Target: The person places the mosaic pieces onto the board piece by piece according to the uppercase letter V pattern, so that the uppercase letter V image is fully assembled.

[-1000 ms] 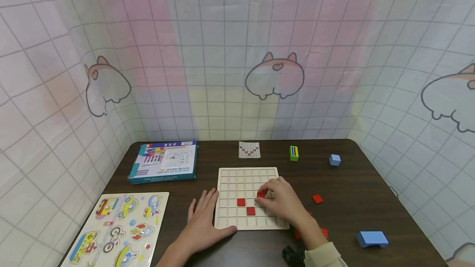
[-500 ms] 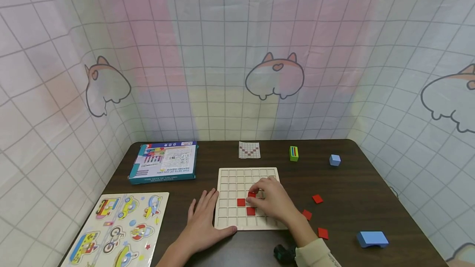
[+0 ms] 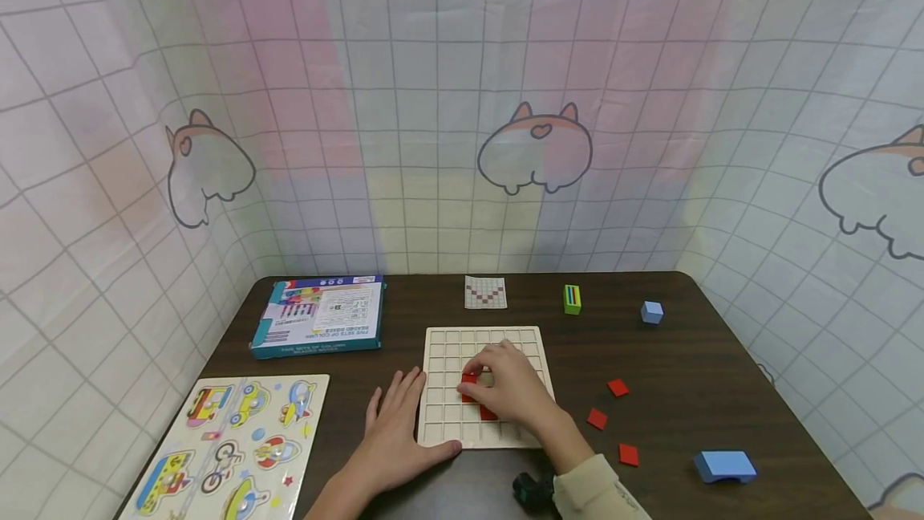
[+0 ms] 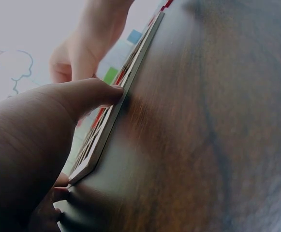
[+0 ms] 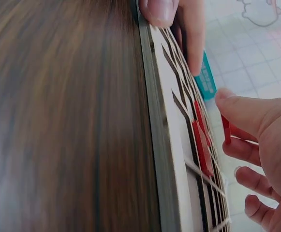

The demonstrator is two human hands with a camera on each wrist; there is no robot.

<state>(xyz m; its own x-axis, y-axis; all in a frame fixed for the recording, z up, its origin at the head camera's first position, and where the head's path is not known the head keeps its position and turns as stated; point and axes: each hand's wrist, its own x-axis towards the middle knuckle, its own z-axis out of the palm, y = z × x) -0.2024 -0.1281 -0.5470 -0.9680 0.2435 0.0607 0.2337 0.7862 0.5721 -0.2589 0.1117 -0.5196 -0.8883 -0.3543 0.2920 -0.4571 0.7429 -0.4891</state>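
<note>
A pale square grid board [image 3: 442, 430] lies on the dark table. My left hand [image 3: 395, 436] rests at its lower left corner, fingers straight along the left side and the thumb on the near edge. Above the board's middle, my right hand [image 3: 511, 385] pinches a red square tile [image 5: 226, 129] between thumb and fingers. The held tile is raised off the grid. One red tile [image 3: 488, 413] sits in a cell below the right hand; another, up and left of it, is partly covered by the fingers.
Loose red tiles [image 3: 597, 419] lie right of the board. A patterned card [image 3: 485, 293], a green striped block [image 3: 572, 299] and a blue cube [image 3: 651, 312] stand behind. A blue arch block [image 3: 725, 466] is front right. At left lie a boxed set [image 3: 318, 319] and a picture puzzle [image 3: 306, 416].
My right hand has moved left across the board with the red tile in its fingers, uncovering the loose tiles at the right. The left hand stays in place.
</note>
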